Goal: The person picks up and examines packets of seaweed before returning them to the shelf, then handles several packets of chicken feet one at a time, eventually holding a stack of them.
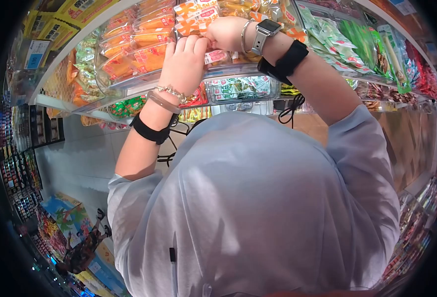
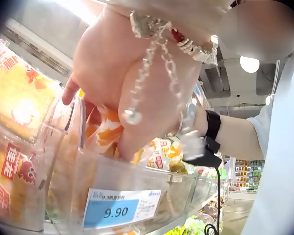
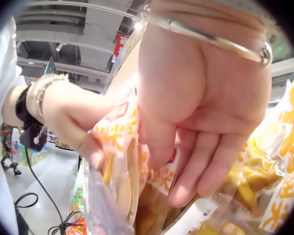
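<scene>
Both hands are at a clear plastic bin (image 2: 176,188) of orange-and-white snack packets on a curved shop shelf. My left hand (image 1: 184,62) reaches over the bin's front edge. In the right wrist view, its thumb presses the front of a snack packet (image 3: 115,142) against its fingers, which are hidden behind. My right hand (image 1: 228,34) is beside it, palm towards its wrist camera. Its thumb and bent fingers dip among the packets and pinch a second snack packet (image 3: 161,178) with orange print. More packets (image 3: 255,181) crowd around the fingers.
A neighbouring bin of orange packets (image 1: 144,57) stands to the left, green-and-white packets (image 1: 322,37) to the right. A price tag (image 2: 122,210) is on the bin's front. Lower shelf packets (image 1: 240,88) sit beneath. Black cables (image 3: 44,196) hang below the wrists.
</scene>
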`<act>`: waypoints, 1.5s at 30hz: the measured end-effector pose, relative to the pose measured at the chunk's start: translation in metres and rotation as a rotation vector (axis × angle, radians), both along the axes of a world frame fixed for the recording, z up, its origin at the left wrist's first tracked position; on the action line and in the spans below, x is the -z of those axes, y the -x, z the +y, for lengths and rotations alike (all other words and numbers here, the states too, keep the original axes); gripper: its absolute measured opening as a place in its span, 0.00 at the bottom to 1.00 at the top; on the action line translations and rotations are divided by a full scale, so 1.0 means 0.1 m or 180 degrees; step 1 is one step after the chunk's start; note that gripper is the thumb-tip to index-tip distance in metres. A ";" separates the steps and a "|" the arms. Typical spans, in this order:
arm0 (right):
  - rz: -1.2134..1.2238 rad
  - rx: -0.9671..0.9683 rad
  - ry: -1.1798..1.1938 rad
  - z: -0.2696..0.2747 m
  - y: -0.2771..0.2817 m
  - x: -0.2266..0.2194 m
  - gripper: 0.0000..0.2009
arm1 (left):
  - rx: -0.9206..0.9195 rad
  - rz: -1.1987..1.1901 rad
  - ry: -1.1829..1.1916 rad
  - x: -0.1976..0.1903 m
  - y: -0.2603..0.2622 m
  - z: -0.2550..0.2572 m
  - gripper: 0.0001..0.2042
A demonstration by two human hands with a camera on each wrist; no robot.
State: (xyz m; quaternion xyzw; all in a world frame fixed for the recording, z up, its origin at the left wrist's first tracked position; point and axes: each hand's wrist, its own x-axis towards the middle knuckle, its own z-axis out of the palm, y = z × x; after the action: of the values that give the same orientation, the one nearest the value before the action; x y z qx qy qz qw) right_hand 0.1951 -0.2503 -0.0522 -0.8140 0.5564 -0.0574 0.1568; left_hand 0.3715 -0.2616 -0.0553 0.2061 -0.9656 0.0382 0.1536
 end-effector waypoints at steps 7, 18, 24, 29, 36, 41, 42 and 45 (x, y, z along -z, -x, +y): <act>0.0062 0.0962 0.0734 0.24 0.19 -0.29 0.06 | 0.0048 0.0081 -0.0679 -0.22 -0.02 0.02 0.16; -0.0081 0.0981 0.2276 0.41 0.11 -0.02 0.04 | 0.0344 -0.0590 -0.0344 -0.32 0.11 -0.15 0.12; -0.0750 0.1494 0.1371 0.32 0.17 0.14 0.07 | 0.0446 -0.0855 -0.0392 -0.31 0.13 -0.15 0.07; -0.0533 0.1429 0.0480 0.27 0.19 0.15 0.08 | 0.0439 -0.1268 -0.0915 -0.22 0.20 -0.34 0.07; -0.0929 0.1126 0.0935 0.29 0.20 0.17 0.08 | 0.0383 -0.1573 -0.0639 -0.19 0.33 -0.30 0.05; -0.1633 0.1453 0.0852 0.20 0.28 0.31 0.08 | 0.0283 -0.1158 -0.0437 -0.14 0.28 -0.29 0.04; -0.1776 0.1581 0.0413 0.18 0.27 0.26 0.07 | 0.0410 -0.0975 -0.0388 -0.11 0.26 -0.29 0.03; -0.1932 0.1695 -0.0169 0.26 0.26 0.12 0.06 | 0.0635 -0.0620 -0.0228 -0.06 0.21 -0.27 0.02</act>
State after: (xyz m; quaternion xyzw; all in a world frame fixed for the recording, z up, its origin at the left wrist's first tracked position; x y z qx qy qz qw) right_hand 0.1687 -0.2240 -0.0645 -0.5832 0.6774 -0.3194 0.3145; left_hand 0.3502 -0.2884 -0.0495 0.1098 -0.9924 0.0081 0.0547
